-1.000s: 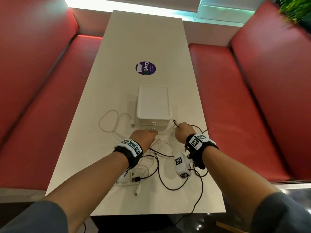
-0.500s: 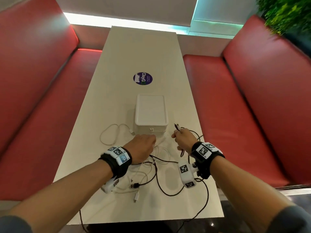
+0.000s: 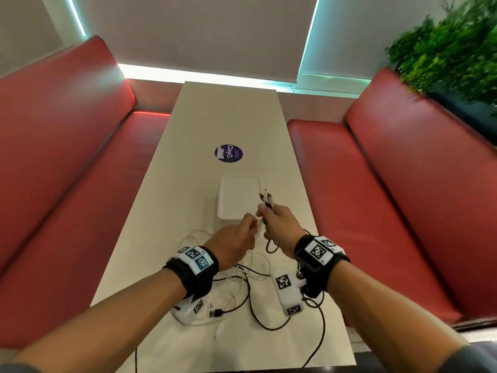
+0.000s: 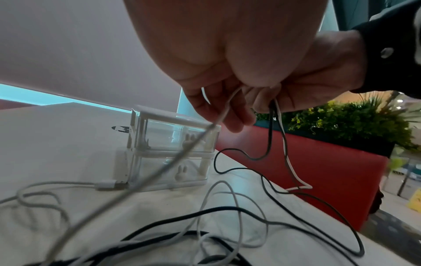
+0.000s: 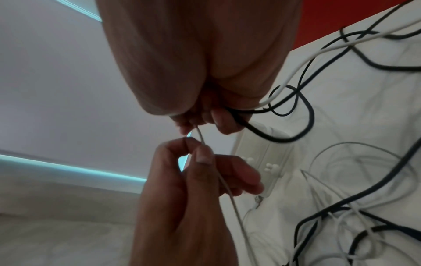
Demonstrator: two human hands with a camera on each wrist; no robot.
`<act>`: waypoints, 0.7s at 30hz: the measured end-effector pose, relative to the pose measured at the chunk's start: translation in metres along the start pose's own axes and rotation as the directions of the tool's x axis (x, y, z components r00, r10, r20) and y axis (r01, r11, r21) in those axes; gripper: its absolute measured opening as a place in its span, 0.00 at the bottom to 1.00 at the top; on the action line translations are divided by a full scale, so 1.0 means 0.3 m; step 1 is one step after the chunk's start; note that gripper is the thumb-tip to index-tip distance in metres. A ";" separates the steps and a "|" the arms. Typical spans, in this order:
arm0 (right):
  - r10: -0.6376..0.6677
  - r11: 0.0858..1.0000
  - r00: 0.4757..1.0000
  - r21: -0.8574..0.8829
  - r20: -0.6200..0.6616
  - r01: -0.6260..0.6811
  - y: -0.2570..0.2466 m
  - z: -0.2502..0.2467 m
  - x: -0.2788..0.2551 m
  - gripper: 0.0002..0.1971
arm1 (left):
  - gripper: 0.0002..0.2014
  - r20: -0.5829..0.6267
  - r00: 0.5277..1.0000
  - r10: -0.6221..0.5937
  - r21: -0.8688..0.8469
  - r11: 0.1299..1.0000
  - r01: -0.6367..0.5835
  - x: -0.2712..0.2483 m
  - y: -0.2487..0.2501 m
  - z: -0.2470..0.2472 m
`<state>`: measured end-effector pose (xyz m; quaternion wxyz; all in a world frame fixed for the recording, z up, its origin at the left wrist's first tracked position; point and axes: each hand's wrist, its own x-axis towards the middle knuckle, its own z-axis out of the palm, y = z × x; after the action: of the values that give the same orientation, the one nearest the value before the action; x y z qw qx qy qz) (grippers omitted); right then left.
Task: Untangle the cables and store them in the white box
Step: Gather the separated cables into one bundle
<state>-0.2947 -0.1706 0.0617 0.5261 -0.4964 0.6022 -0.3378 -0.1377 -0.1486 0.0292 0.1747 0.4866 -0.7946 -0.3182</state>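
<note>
A white box [image 3: 238,200] with clear drawer fronts [image 4: 173,149] stands shut at mid-table. My right hand [image 3: 265,211] is raised in front of it and grips a bunch of cable ends [image 3: 266,197], black and white, whose plugs stick up over the box. Just left of it, my left hand [image 3: 251,223] pinches one white cable [image 4: 217,120] between thumb and forefinger, as the right wrist view shows [image 5: 200,153]. A black cable [image 5: 273,138] loops under the right fingers. The tangle of black and white cables [image 3: 242,286] lies on the table below my wrists.
The long white table [image 3: 228,117] carries a round purple sticker [image 3: 229,153] beyond the box. Red benches [image 3: 80,170] flank both sides, with a green plant [image 3: 451,55] behind the right one. A black USB plug [image 3: 216,313] and a black cable end [image 3: 320,343] lie near the front edge.
Both hands have risen off the table. The right hand lifted the cable ends up over the box; the left hand left the tangle and now pinches the white cable beside it.
</note>
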 end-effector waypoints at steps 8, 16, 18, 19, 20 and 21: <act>-0.028 0.958 0.960 0.266 -0.279 0.106 -0.146 -0.146 0.044 0.16 | 0.13 0.069 0.974 -0.217 0.148 0.968 0.205 -0.083 -0.136 -0.004; -0.250 0.868 0.952 -0.394 0.176 0.301 -0.130 -0.059 -0.045 0.10 | 0.09 0.067 0.983 -0.169 0.186 0.970 0.154 -0.098 -0.171 -0.053; -0.239 0.621 0.904 -0.660 0.354 0.422 -0.096 0.002 -0.057 0.14 | 0.11 0.038 0.995 -0.090 0.219 0.972 0.080 -0.080 -0.121 -0.064; -0.185 0.560 0.898 -0.708 0.399 0.430 -0.083 0.025 -0.059 0.16 | 0.12 0.028 0.998 -0.060 0.232 0.971 0.052 -0.071 -0.110 -0.068; -0.140 0.552 0.896 -0.718 0.422 0.424 -0.070 0.042 -0.058 0.16 | 0.12 0.016 0.999 -0.032 0.232 0.972 0.027 -0.068 -0.099 -0.076; -0.114 0.576 0.894 -0.705 0.433 0.415 -0.065 0.048 -0.058 0.15 | 0.12 0.000 1.000 -0.003 0.231 0.973 0.003 -0.064 -0.101 -0.083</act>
<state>-0.2768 -0.1579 0.0819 0.2951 -0.8108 0.5048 -0.0261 -0.0942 -0.1496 0.0277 0.1161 0.5046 -0.8257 -0.2239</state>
